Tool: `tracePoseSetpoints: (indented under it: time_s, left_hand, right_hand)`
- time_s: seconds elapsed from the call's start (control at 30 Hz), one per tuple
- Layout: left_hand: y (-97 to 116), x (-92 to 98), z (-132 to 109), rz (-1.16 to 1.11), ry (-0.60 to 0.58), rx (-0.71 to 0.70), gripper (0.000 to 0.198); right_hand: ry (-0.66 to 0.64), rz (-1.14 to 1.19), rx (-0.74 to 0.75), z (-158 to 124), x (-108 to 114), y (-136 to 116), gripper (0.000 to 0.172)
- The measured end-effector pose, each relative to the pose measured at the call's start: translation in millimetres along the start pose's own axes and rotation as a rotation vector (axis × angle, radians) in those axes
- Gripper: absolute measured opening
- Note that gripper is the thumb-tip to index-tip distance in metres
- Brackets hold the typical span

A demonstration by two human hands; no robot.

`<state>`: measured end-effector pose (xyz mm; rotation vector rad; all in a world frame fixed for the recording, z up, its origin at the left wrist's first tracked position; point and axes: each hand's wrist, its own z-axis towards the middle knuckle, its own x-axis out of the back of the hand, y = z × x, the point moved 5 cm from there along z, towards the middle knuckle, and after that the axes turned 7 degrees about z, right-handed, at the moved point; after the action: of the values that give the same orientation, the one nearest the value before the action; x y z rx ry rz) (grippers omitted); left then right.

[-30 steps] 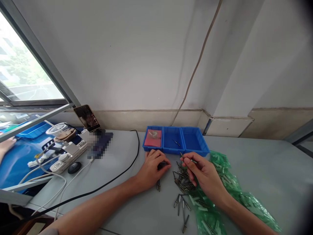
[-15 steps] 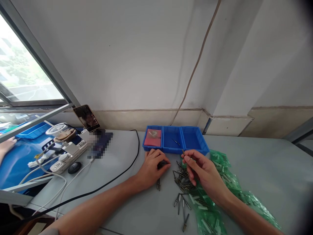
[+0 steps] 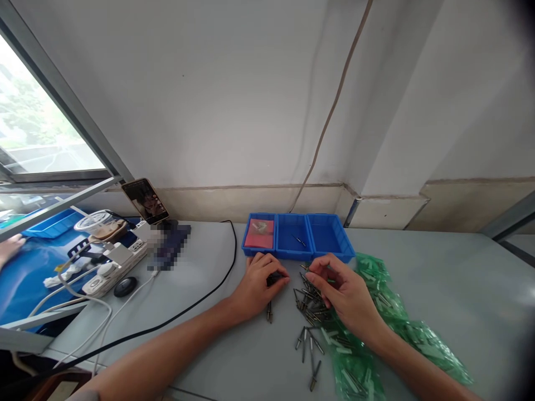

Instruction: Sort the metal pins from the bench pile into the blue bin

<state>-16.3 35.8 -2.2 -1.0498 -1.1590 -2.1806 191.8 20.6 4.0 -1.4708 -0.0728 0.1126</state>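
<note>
My left hand (image 3: 258, 285) rests on the grey table (image 3: 234, 345), its fingers curled over a small dark object (image 3: 273, 278) that I cannot make out. My right hand (image 3: 343, 292) hovers over a scattered pile of small metal pins (image 3: 308, 303), with thumb and fingers pinched together at the pile's top; any pin in the pinch is too small to tell. Just beyond both hands stand three joined blue bins (image 3: 311, 253). The left bin holds a pink pad (image 3: 259, 233), the middle one a single pin (image 3: 299, 240).
Green plastic bags (image 3: 363, 367) with small white parts lie under and right of my right forearm. A black cable (image 3: 200, 301) crosses the table at left. A propped phone (image 3: 145, 201), a power strip (image 3: 115, 262) and chargers sit at far left. Another person's hand (image 3: 9, 245) shows at the left edge.
My right hand, which held a pin raised near the blue bins, has come down towards the pin pile. My left hand has stayed in place.
</note>
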Motion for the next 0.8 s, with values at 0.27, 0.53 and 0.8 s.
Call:
tracePoseSetpoints:
  time_s: [0.27, 0.53, 0.8]
  left_hand:
    - [0.2, 0.9, 1.0, -0.005, -0.006, -0.005, 0.002]
    - [-0.6, -0.5, 1.0, -0.011, -0.008, -0.015, 0.006]
    - [1.4, 1.5, 0.6, -0.008, -0.013, -0.009, 0.006]
  right_hand:
    - [-0.010, 0.445, -0.227, 1.2, -0.2, -1.3, 0.039]
    - [0.019, 0.450, -0.227, 3.7, 0.5, -1.3, 0.039]
    - [0.073, 0.293, -0.170, 4.0, 5.1, -0.1, 0.045]
